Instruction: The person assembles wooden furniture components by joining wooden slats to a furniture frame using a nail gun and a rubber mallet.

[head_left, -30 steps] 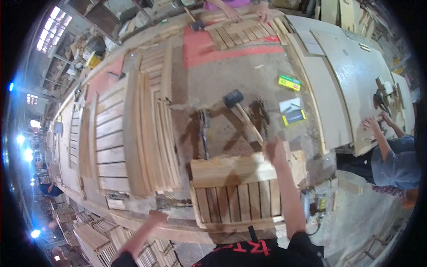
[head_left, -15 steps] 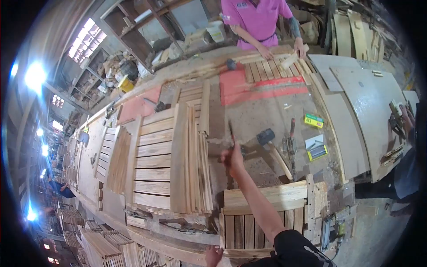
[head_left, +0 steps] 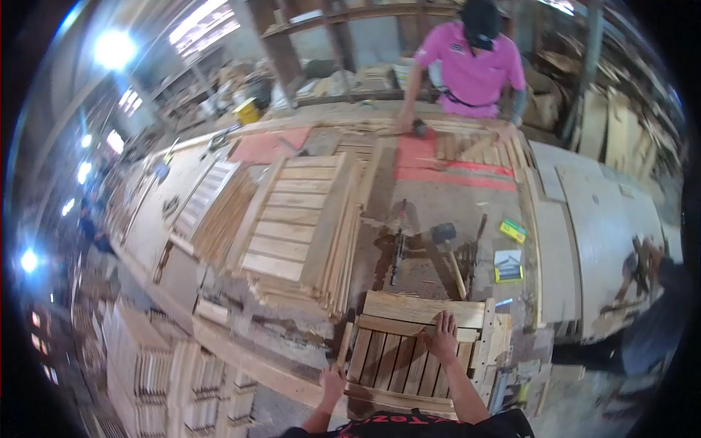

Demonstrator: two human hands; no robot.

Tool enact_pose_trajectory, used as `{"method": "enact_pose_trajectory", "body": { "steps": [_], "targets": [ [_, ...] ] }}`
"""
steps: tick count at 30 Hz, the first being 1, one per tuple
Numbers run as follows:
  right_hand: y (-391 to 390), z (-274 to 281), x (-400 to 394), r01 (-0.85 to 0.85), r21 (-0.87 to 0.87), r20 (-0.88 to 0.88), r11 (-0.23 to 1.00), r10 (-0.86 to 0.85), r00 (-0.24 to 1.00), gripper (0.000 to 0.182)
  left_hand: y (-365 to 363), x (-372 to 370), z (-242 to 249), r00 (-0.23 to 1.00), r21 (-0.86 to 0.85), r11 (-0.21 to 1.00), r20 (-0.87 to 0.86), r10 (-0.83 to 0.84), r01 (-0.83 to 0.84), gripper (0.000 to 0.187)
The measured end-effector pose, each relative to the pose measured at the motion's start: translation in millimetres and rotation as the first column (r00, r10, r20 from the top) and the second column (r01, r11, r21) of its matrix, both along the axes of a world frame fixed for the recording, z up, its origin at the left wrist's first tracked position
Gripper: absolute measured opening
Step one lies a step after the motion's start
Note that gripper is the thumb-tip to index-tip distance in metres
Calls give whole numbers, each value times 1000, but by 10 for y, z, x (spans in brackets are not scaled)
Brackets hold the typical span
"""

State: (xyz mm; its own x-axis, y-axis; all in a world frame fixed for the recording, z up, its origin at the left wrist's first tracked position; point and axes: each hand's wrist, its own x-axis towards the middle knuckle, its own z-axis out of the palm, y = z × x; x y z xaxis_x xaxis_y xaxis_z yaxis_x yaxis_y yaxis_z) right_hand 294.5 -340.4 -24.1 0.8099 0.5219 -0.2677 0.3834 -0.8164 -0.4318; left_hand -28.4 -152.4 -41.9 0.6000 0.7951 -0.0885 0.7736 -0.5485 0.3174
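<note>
A slatted wooden panel (head_left: 394,359) lies on the bench before me, with wide boards (head_left: 467,312) across its far side. My right hand (head_left: 442,337) rests on the boards and slats, its fingers spread. At the panel's left edge, my left hand (head_left: 334,381) is closed around the lower end of a narrow wooden strip (head_left: 345,346). Beyond the panel lie a black-headed mallet (head_left: 457,273) with a wooden handle and a long dark metal tool (head_left: 399,248).
Stacked slatted panels (head_left: 292,219) stand to the left. A green and yellow box (head_left: 512,231) lies at the right. Across the bench stands a co-worker in pink (head_left: 478,69); another person's dark sleeve (head_left: 661,314) is at the right.
My right hand has come down from above the bench onto the panel, and the dark tool now lies on the bench. The view has shifted. The co-worker's hand has reached the mallet opposite.
</note>
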Motion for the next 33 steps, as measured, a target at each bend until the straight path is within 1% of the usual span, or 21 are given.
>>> {"method": "enact_pose_trajectory", "body": {
  "steps": [1, 3, 4, 6, 7, 9, 11, 13, 15, 18, 19, 20, 21, 22, 23, 24, 25, 27, 29, 30, 33],
  "targets": [
    [-25, -21, 45, -48, 36, 34, 998, 47, 998, 89, -13, 7, -14, 1000, 50, 998, 12, 29, -30, 19],
    [-34, 29, 161, -73, 37, -12, 997, 73, 997, 86, -69, 63, 68, 992, 73, 991, -55, 114, -110, 25],
    [-54, 60, 165, -78, 34, -42, 996, 79, 996, 85, -163, 88, 176, 993, 119, 986, -6, 121, -120, 29],
    [-180, 69, 149, 44, 157, -134, 987, -22, 991, 78, -284, 238, 344, 987, 228, 963, 107, 121, -143, 37],
    [-248, 129, 171, 108, 214, -182, 971, -69, 981, 74, -349, 286, 282, 989, 161, 980, 112, 97, -114, 44],
    [-521, 279, 56, 119, 183, -132, 976, -95, 987, 59, -502, 395, 154, 991, 21, 999, 131, 37, -40, 58],
    [-829, 113, -104, 139, 182, -15, 973, -138, 990, 45, -760, 557, 95, 975, -33, 980, 100, 197, -195, 72],
    [-1067, 368, -291, 178, 221, -116, 959, -156, 981, 38, -876, 710, 77, 953, -66, 953, 50, 300, -296, 83],
    [-1336, 277, -471, 252, 172, -28, 952, -251, 968, 33, -919, 831, 57, 936, -87, 932, -23, 351, -351, 92],
    [-1585, 373, -668, 335, 16, -147, 942, -329, 933, 34, -802, 909, -46, 905, -256, 871, -35, 425, -419, 95],
    [-1667, 339, -727, 384, 63, -168, 921, -370, 914, 35, -708, 904, -28, 886, -301, 841, -31, 462, -449, 96],
    [-1784, 150, -808, 433, 112, -198, 895, -407, 892, 36, -550, 900, 7, 864, -398, 775, -115, 490, -492, 93],
    [-1772, 128, -895, 485, 159, -230, 860, -445, 865, 36, -477, 839, 47, 872, -350, 802, -118, 475, -484, 89],
    [-1780, 139, -913, 417, -20, -229, 909, -410, 883, 48, -381, 822, 94, 882, -303, 830, -113, 458, -469, 85],
    [-1766, 127, -980, 437, 47, -232, 898, -416, 879, 48, -293, 816, 153, 893, -258, 855, -106, 438, -450, 81],
    [-1734, 100, -1049, 450, 113, -232, 886, -417, 879, 48, -151, 743, 492, 947, -430, 849, -54, 315, -307, 64],
    [-1701, 82, -1121, 460, 178, -231, 870, -417, 879, 48, -77, 758, 779, 983, -532, 837, 46, 179, -127, 60],
    [-1482, 157, -1220, 456, 217, -202, 863, -418, 886, 49, -28, 726, 1223, 961, -662, 713, 270, -62, 233, 56],
    [-1145, 297, -1308, 464, 245, -170, 851, -434, 885, 51, -278, 987, 1417, 910, -634, 668, 378, -172, 389, 51],
    [-965, 385, -1369, 471, 263, -153, 842, -446, 882, 52, -397, 1036, 1782, 867, -533, 719, 456, -201, 447, 52],
    [-379, 733, -1438, 508, 336, -88, 794, -510, 856, 54, -250, 941, 2290, 733, -456, 638, 627, -264, 621, 48]
  ]
}}
